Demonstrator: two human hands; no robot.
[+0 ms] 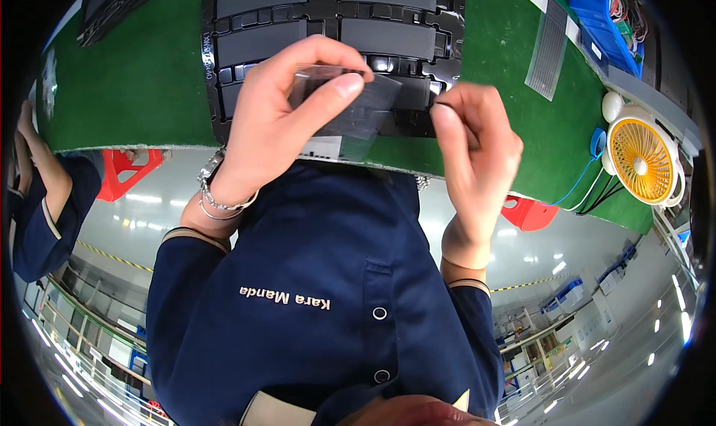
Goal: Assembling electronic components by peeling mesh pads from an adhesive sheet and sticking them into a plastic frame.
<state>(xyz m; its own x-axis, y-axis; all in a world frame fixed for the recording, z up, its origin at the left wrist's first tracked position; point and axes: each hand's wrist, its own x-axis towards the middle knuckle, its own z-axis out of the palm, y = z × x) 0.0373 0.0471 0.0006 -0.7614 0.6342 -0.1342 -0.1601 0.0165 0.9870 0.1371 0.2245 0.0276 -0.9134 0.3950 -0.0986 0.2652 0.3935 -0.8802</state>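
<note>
Pinches the far edge of a clear plastic film (377, 113) between thumb and forefinger of the left hand (287, 101), tips pressed together. Cannot tell whether to call that film a bag or a sheet. Holds thumb and curled forefinger of the right hand (481, 146) together just right of the film, with a dark line at the tips, too small to tell as a held thing or a shadow.

Spreads the film over the near row of a black moulded tray (453, 49), blocking part of it, along with the left hand; shows grey rectangular pieces (388, 42) in the farther rows.

Has around the tray a green table mat (142, 90), with another black tray (123, 4) far left. Has on the right a ribbed grey strip (548, 49), a blue bin (589, 8) of wires farther off, and a white fan with a yellow grille (640, 165) at the edge, well apart from the hands. Shows red stools (123, 176) below the mat and a co-worker's arm (48, 168) far to the left.
</note>
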